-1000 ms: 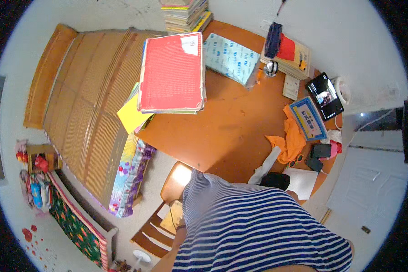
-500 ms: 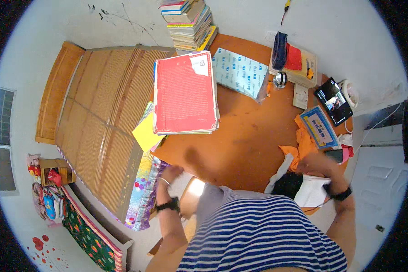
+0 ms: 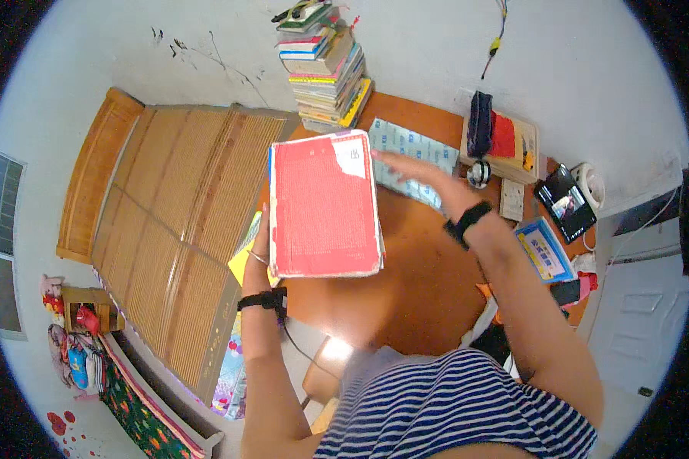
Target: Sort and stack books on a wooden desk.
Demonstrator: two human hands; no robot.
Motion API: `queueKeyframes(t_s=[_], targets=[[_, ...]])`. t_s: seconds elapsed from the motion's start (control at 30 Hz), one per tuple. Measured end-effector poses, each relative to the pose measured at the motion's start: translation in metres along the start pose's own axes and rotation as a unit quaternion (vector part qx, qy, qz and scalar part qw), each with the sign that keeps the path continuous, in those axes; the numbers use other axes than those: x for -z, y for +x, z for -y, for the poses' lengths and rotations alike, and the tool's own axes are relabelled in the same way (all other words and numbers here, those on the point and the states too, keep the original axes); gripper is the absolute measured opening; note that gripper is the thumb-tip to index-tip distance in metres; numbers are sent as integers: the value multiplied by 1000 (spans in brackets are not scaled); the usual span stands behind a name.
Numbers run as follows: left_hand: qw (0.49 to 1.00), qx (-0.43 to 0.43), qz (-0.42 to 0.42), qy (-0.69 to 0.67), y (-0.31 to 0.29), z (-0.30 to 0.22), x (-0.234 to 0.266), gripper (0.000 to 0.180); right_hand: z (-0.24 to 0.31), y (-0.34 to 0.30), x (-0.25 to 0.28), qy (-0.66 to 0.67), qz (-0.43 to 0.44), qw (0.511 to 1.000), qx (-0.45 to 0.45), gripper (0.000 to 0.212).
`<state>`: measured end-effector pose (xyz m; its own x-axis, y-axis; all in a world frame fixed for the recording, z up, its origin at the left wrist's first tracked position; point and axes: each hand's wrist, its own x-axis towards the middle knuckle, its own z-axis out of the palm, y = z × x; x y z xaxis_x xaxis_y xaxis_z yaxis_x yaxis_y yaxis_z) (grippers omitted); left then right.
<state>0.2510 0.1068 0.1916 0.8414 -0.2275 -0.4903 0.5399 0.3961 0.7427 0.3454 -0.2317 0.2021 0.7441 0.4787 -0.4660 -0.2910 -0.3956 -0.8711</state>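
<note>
A thick stack of books topped by a worn red book (image 3: 325,210), its upper right corner torn to white, stands at the near left of the brown desk. My left hand (image 3: 261,239) lies along the stack's left side, fingers stretched out and partly hidden by it. Toward the upper right edge reaches my right hand (image 3: 429,180), fingers extended and apart, fingertips at or close to the edge; contact cannot be made out. Behind that hand is a pale blue plastic-wrapped packet (image 3: 394,138). A yellow sheet (image 3: 241,268) sticks out by my left hand.
A tall pile of books (image 3: 325,84) rises at the desk's back left. Along the right are a dark pencil case (image 3: 479,122) on books, a round metal object (image 3: 479,174), a tablet (image 3: 566,203), a blue-bordered booklet (image 3: 545,249) and cloths. A bed with a bamboo mat (image 3: 168,199) adjoins the desk's left.
Both hands have moved up from near my body to the red book's stack, the left to its left side and the right toward its upper right edge. The view has shifted slightly.
</note>
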Motion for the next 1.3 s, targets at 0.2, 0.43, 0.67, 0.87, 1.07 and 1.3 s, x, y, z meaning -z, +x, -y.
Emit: queueKeyframes(t_s=[0.2, 0.43, 0.67, 0.87, 1.07, 1.3], targets=[[983, -127, -135, -15, -19, 75, 41, 55, -62, -2, -70, 132, -115, 980, 94, 85], [969, -140, -149, -135, 9, 81, 27, 45, -165, 63, -126, 431, -54, 901, 28, 74], [966, -150, -124, -168, 6, 84, 30, 44, -152, 70, -140, 435, 23, 900, -12, 73], [966, -139, -123, -182, -8, 85, 39, 46, -130, 68, -126, 354, 48, 934, -28, 73], [981, -164, -68, 76, 5, 28, 16, 63, -133, 9, -74, 172, -220, 959, 49, 66], [879, -238, -73, 407, -45, 31, -29, 83, -65, -88, -109, 20, -153, 983, 98, 58]])
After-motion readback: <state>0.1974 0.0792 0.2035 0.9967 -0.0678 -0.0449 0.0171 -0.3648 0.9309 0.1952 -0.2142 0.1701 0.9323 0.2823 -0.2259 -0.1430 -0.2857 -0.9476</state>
